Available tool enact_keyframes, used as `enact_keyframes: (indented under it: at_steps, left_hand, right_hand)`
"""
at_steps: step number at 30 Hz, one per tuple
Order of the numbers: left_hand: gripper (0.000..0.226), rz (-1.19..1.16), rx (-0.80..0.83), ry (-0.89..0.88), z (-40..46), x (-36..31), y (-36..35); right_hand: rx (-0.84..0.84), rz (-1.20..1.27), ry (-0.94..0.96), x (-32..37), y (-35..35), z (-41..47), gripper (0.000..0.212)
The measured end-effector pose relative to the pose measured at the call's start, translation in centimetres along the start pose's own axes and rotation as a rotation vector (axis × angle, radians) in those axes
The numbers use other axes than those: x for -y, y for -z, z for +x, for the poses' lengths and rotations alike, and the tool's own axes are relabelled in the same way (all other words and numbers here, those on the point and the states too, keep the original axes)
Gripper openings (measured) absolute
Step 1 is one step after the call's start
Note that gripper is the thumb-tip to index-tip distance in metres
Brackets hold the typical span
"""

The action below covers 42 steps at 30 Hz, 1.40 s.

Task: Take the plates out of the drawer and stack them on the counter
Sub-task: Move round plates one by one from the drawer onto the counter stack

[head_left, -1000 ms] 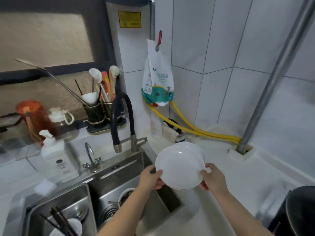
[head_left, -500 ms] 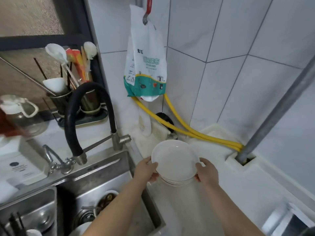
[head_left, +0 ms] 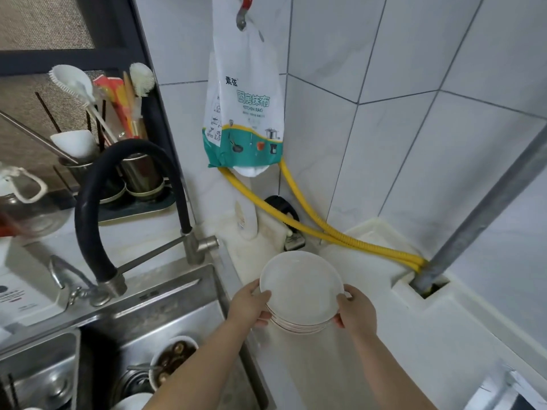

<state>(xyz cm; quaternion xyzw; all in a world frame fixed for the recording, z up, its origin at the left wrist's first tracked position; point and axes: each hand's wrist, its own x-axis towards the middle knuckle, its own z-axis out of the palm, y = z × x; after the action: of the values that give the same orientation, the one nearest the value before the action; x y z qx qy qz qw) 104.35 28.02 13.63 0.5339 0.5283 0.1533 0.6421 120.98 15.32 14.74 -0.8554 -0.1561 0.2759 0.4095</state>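
A small stack of white plates [head_left: 300,288] with thin red rim lines sits low over the white counter [head_left: 319,368], just right of the sink. My left hand [head_left: 251,303] grips the stack's left edge and my right hand [head_left: 353,310] grips its right edge. The top plate is level and bare. Whether the stack's bottom touches the counter is hidden by the plates. The drawer is out of view.
A steel sink [head_left: 165,335] with dirty bowls lies to the left, with a black faucet hose [head_left: 118,202] over it. Yellow hoses [head_left: 325,235] run along the back wall to a grey pipe [head_left: 485,211]. A kitchen rag bag [head_left: 245,113] hangs above. A utensil holder [head_left: 118,161] stands back left.
Both hands have carried the plates forward and down toward the counter beside the sink. The stack went from tilted to level, and the view has closed in on the corner.
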Motion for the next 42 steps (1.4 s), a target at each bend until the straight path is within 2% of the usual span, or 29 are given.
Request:
enact_keyframes:
  at_steps: [14,19,24,30,35,42]
  left_hand:
    - [0.047,0.006,0.022,-0.036,0.4,0.5,0.1]
    - [0.042,0.198,0.006,-0.116,-0.4,0.9,-0.2]
    - [0.048,0.324,0.003,-0.107,-1.8,1.5,0.7]
    - [0.051,0.685,-0.042,-0.194,-4.6,2.7,4.3]
    - [0.032,0.863,-0.022,-0.307,-9.1,4.8,7.9]
    - [0.04,1.04,-0.051,-0.253,-17.8,11.7,13.7]
  right_hand:
    - [-0.023,-0.027,0.057,-0.7,-0.5,0.2,0.033]
    - [0.01,-0.121,0.079,-0.9,-0.7,-0.2,0.037]
    - [0.032,-0.22,0.085,-0.7,-0.9,-1.2,0.031]
    - [0.008,-0.343,0.03,-0.2,-1.5,-4.7,0.028]
    - [0.07,-0.547,0.163,-1.0,-3.4,-11.0,0.034]
    - [0.159,-0.771,0.387,-4.3,-8.0,-22.2,0.038]
